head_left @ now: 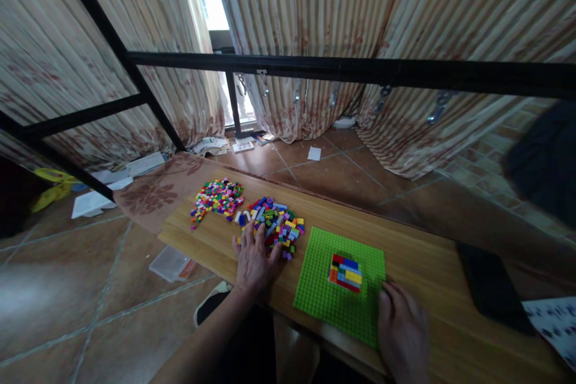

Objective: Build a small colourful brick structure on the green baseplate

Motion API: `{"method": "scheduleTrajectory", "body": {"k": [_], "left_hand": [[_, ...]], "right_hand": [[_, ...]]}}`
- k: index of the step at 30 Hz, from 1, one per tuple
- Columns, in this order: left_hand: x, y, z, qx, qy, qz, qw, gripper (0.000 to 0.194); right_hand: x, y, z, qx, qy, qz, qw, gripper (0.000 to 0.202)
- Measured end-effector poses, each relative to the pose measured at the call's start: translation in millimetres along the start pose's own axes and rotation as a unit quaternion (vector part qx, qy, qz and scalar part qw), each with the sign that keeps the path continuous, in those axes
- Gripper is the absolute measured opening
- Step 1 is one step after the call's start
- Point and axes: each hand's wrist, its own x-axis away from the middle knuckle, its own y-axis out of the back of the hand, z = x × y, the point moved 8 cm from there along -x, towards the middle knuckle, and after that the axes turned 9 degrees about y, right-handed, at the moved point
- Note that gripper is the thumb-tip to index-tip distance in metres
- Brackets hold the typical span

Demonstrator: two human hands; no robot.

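A green studded baseplate (315,276) lies on the wooden board, with a small block of red, blue, yellow and orange toy bricks (345,273) built near its middle. At the baseplate's right edge is my right hand (405,330), its fingers curled and gripping that edge. My left hand (255,258) reaches into a mixed pile of larger bricks (279,219), fingers apart and touching the near side of the pile. No brick shows in its fingers, though the fingertips partly cover some. Farther left lies a pile of tiny colourful bricks (218,198).
A dark flat device (490,285) and a printed sheet (553,324) lie at the board's right end. A black metal rail (315,69) crosses ahead, before striped curtains (306,12). A clear plastic box (170,264) sits on the tiled floor, lower left.
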Motion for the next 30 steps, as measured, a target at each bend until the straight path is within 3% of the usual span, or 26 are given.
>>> {"method": "scheduleTrajectory", "body": {"k": [14,20,24,30], "left_hand": [[4.4,8.4,-3.3,0.018,-0.016,-0.018,1.000,0.054],[-7.3,10.4,4.3,0.025,-0.002,-0.021,0.999,0.052],[-14.2,20.9,8.9,0.049,-0.014,-0.056,0.997,0.056],[1.2,44.5,-6.2,0.126,-0.092,-0.044,0.987,0.052]], "right_hand": [[-1.7,-5.6,-5.1,0.015,0.008,-0.024,1.000,0.045],[-4.2,-5.0,-4.6,0.010,0.000,-0.032,0.999,0.041],[-6.1,-1.6,-2.0,-0.006,-0.022,-0.029,0.999,0.040],[-10.0,6.1,4.8,-0.036,-0.051,-0.026,0.998,0.039]]}}
